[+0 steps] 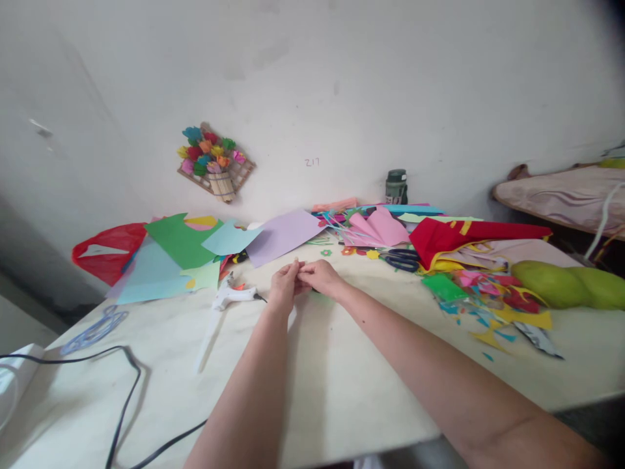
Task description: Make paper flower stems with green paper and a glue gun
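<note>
My left hand (pixel 284 284) and my right hand (pixel 319 276) meet over the middle of the table, fingertips pinched together. Whatever is between the fingers is too small or hidden to name. A bit of green shows just beneath the right hand. To the left lies a white hot glue gun (pixel 233 296) with a long glue stick (pixel 208 342) out of its back. Small paper flowers (pixel 326 252) in green, orange and yellow rest just beyond the hands. Dark-handled scissors (pixel 403 259) lie to their right.
Coloured paper sheets (pixel 280 236) spread along the wall. Paper scraps (pixel 488 319), red cloth (pixel 449 238) and a green cushion-like object (pixel 571 284) are at right. A dark bottle (pixel 396 187) stands at the back. A black cable (pixel 131 365) crosses the front left near a power strip (pixel 22 371).
</note>
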Available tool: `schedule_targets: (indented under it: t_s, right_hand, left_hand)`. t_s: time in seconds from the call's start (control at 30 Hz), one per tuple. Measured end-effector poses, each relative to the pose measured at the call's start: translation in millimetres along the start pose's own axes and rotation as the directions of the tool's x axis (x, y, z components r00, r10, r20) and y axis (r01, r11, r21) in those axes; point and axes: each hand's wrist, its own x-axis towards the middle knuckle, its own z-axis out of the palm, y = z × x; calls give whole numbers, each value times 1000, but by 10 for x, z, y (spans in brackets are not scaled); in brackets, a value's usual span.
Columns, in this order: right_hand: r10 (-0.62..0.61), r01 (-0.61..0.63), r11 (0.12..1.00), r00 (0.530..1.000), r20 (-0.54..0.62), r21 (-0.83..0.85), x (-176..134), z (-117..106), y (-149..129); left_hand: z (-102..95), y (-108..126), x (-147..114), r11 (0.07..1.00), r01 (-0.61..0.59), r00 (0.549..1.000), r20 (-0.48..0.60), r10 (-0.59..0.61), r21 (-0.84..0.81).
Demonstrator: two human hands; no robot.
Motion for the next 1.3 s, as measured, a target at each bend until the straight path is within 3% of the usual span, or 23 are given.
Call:
schedule_targets:
  t_s: [0.1,0.23,0.33,0.47,0.57,0.77,1.0,1.13,1.3]
  right_hand:
    - [-78,43,964,989,-122,-262,1,3,10]
    - [-91,18,947,972,-215,-320,-10,29,30]
    - [-61,-5,972,959,-277,-234,0,30,48]
    - [7,-18,999,943,-331,-30,39,-32,75]
    - [17,-10,1000,943,-333,21,69,-71,104]
    - [-68,90,995,937,-344,50,120,-53,169]
    - [-39,110,957,966,-256,267,93,-15,125]
    - [-30,65,989,968,-249,135,67,30,118]
    - [-143,113,985,959,-246,-133,29,35,107]
  left_hand:
    - [52,15,-30,999,-14,1000,-23,15,46]
    - [94,18,-46,1000,-24,999,-41,23,-6]
    - [78,22,-47,998,-8,999,-38,6,-62]
    - [14,16,-20,998,23,992,-126,-30,-57]
    - [-6,-9,5,999,3,986,-167,-10,-39]
    - [43,-36,-19,991,-43,996,72,52,-128]
    - [48,-34,-17,989,-11,993,112,28,-148]
    - [93,-51,-38,989,-51,993,100,66,-141]
    - [132,-58,-71,978,-42,996,68,56,-203]
